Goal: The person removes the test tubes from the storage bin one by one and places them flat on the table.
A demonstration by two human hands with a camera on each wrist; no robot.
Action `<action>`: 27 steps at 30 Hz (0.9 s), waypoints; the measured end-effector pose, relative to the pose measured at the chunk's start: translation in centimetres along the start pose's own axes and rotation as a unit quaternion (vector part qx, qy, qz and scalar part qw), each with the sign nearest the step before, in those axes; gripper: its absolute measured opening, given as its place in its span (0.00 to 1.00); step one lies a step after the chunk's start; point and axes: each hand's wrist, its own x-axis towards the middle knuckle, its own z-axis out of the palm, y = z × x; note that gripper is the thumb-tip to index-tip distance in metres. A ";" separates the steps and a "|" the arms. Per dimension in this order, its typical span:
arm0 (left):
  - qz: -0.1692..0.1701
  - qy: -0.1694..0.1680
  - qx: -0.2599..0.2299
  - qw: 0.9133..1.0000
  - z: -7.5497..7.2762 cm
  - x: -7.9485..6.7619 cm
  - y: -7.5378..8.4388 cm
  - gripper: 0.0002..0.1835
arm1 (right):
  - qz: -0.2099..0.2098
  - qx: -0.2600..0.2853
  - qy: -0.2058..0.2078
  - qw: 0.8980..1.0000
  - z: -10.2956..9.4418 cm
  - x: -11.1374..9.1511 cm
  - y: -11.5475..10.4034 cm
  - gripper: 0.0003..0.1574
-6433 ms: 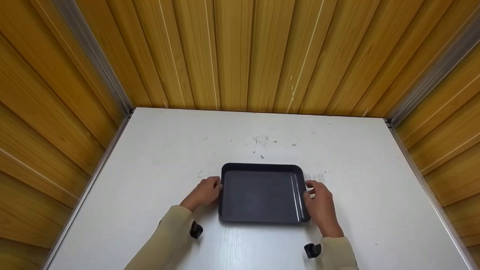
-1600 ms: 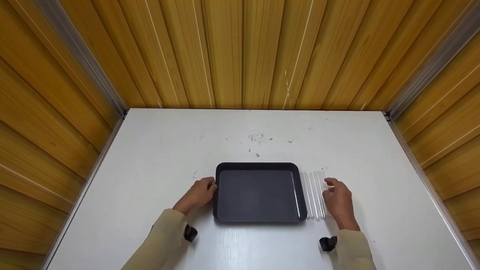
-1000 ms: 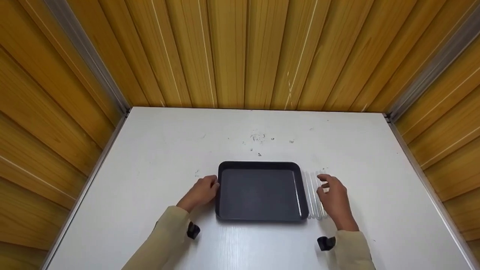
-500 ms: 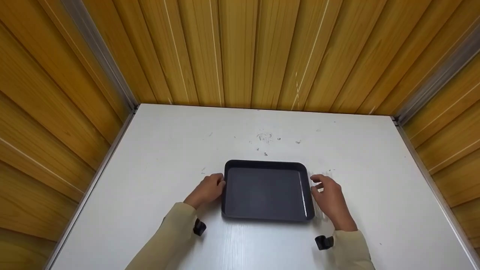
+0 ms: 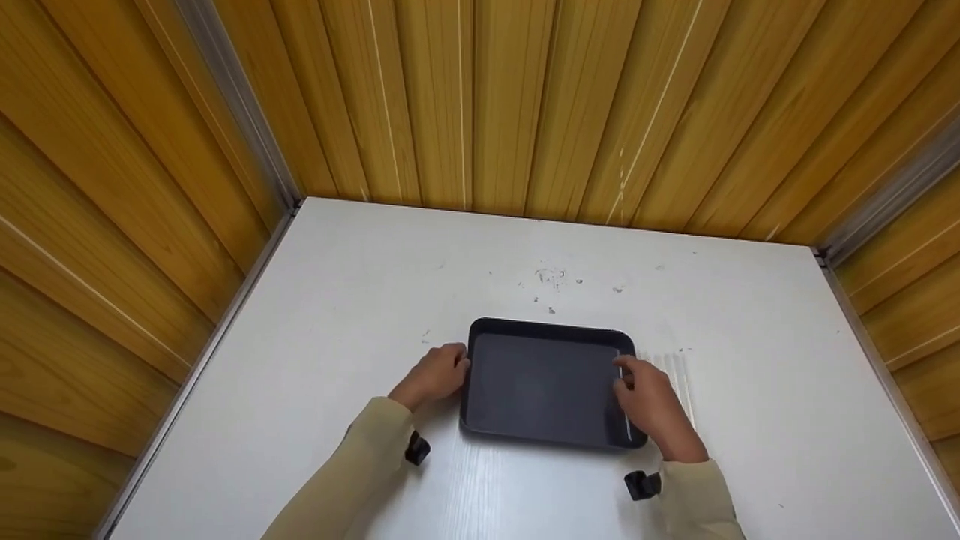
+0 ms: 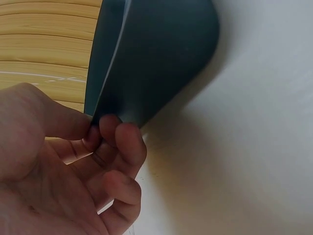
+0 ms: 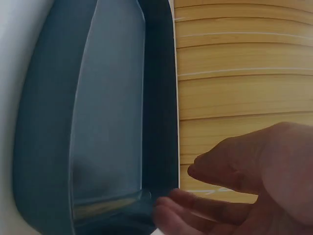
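Note:
A dark grey rectangular tray [image 5: 544,390] with raised sides lies on the white table. At its left side, my left hand [image 5: 439,371] pinches the rim; the left wrist view shows the thumb and fingertips [image 6: 129,142] on either side of the wall. My right hand [image 5: 649,397] reaches over the tray's right rim. In the right wrist view the thumb stands apart from the slightly blurred fingers [image 7: 171,215], and I see nothing between them. Whether they touch the tray I cannot tell. Several clear thin tubes [image 5: 682,375] lie right of the tray, partly hidden by the right hand.
Yellow wood-patterned panels [image 5: 495,105] stand behind the table and on both sides, with grey metal strips at the corners. Dark scuff marks [image 5: 550,277] dot the white tabletop [image 5: 375,277] beyond the tray. A black wrist-worn device [image 5: 641,485] sits by each sleeve.
My right hand has moved left from above the clear tubes to over the tray's right rim. The left hand stays at the left rim. The head view has shifted and tilted slightly.

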 end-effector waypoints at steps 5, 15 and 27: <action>-0.003 0.002 0.002 1.000 0.1 0.0 0.1 0.12 | 0.010 -0.038 -0.003 0.999 1.0 0.6 -0.5 0.26; -0.003 -0.003 -0.001 1.000 -0.2 -0.2 -0.2 0.13 | -0.013 -0.109 0.007 0.994 2.7 1.3 -1.0 0.28; -0.005 -0.001 -0.004 1.000 0.0 0.0 -0.2 0.12 | -0.051 -0.151 0.030 0.987 3.3 1.2 -0.1 0.26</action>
